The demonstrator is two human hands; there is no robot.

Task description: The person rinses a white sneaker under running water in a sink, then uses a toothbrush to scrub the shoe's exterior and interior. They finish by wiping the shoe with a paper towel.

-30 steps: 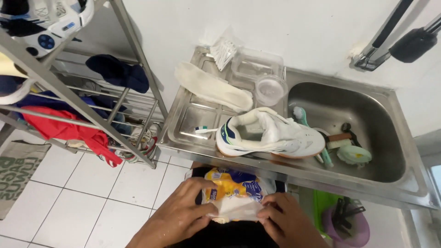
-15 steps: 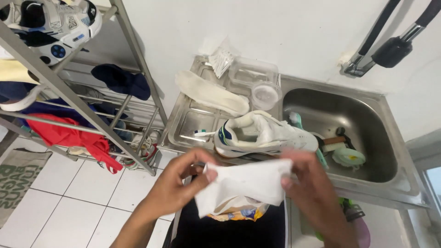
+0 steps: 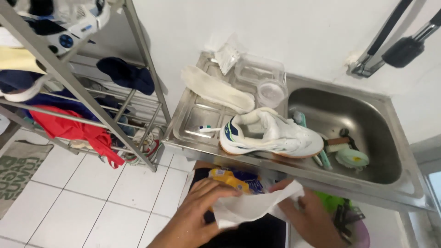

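White wipe (image 3: 250, 207) sits low in front of the sink (image 3: 367, 124), held by both hands. Left hand (image 3: 202, 216) pinches its left side above a yellow pack (image 3: 232, 180). Right hand (image 3: 305, 216) pinches its right edge. A white shoe (image 3: 271, 137) lies on the sink's rim.

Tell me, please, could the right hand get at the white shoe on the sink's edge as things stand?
Probably yes: the right hand is below the white shoe with nothing between, though it holds a white wipe.

Wipe lowered — back down near the packet.
Left hand (image 3: 202, 216) and right hand (image 3: 308, 216) dropped from shoe height, white wipe (image 3: 248, 206) now slack over yellow wipes packet (image 3: 234, 180).
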